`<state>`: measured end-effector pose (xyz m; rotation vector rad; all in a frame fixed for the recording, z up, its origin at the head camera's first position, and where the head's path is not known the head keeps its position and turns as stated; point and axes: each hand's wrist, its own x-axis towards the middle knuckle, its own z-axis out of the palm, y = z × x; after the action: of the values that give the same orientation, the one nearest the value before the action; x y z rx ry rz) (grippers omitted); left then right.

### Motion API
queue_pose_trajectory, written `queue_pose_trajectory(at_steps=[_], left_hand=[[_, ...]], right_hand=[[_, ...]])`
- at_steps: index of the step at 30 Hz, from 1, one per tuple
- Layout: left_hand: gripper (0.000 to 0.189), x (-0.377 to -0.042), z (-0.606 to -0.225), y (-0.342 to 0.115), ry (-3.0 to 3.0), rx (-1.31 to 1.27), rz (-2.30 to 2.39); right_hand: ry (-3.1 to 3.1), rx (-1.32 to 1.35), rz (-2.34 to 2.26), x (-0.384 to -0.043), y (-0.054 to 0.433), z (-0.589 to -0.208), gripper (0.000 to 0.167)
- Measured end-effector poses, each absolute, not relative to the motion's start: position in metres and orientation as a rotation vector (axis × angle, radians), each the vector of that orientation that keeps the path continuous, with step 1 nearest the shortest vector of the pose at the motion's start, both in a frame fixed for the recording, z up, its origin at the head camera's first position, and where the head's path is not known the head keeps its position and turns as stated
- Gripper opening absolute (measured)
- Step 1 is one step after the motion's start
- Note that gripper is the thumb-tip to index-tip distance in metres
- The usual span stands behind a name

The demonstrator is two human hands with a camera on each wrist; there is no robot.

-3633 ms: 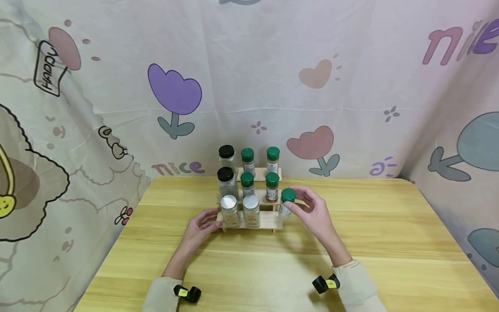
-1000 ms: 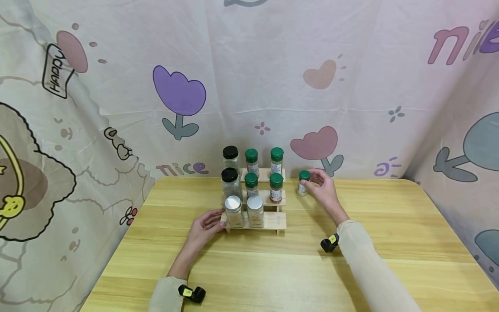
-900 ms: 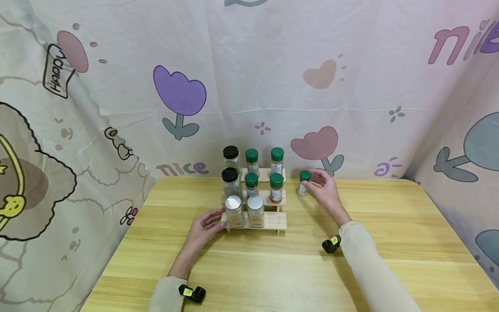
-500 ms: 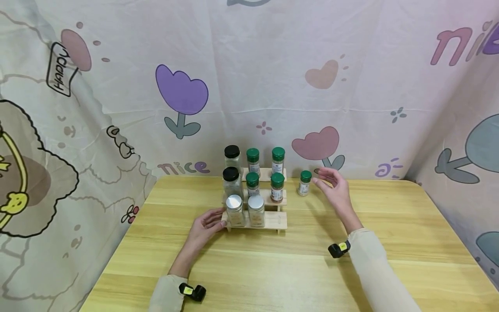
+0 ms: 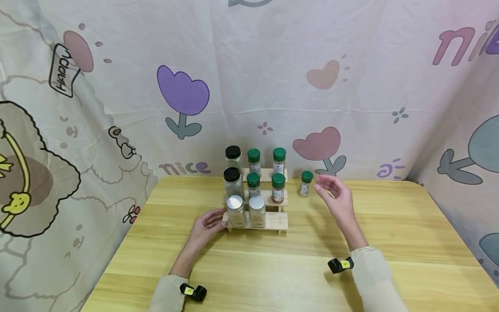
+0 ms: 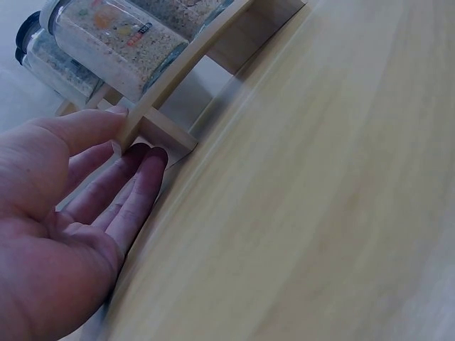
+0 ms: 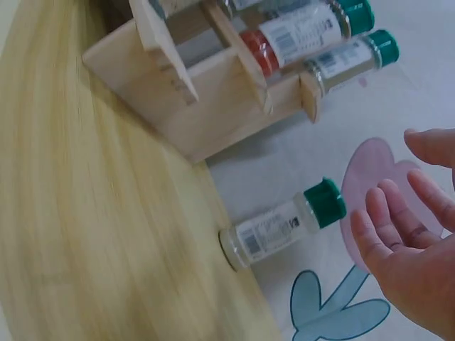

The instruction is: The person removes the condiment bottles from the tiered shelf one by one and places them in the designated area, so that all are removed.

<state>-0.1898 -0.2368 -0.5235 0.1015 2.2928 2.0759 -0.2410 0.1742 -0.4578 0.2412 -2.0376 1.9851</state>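
A three-tier wooden spice rack point(image 5: 277, 221) stands on the table, loaded with jars. My left hand point(image 5: 205, 226) holds its front tier by the left end; in the left wrist view the thumb point(image 6: 99, 126) lies on the tier's edge and the other fingers reach below it. To the right of the rack a green-lidded spice jar point(image 5: 305, 187) stands upright on the table. My right hand point(image 5: 338, 200) is just right of that jar, fingers relaxed and spread, with nothing in it. The right wrist view shows a gap between the fingertips and the jar's green lid point(image 7: 325, 203).
Two silver-lidded jars point(image 5: 257, 212) stand on the front tier. Behind them are black-lidded jars point(image 5: 232, 186) on the left and several green-lidded jars point(image 5: 278, 190). A patterned cloth point(image 5: 249, 86) hangs right behind the wooden table point(image 5: 249, 268).
My right hand has carried the green-lidded spice jar from the front tier's right end back onto the table, let go and drawn away rightward. My left hand has stayed at the rack.
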Motion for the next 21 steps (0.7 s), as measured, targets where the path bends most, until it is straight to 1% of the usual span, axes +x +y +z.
queue_pose_trajectory(at_steps=[11, 21], left_hand=[[0.048, -0.189, -0.524, -0.236, 2.286, 0.123, 2.092], [0.048, -0.189, -0.523, -0.236, 2.3, 0.123, 2.083]], right_hand=[[-1.994, 0.461, 2.036, -0.222, 0.156, -0.44, 0.04], [-2.023, 0.505, 2.038, -0.213, 0.137, -0.438, 0.033]])
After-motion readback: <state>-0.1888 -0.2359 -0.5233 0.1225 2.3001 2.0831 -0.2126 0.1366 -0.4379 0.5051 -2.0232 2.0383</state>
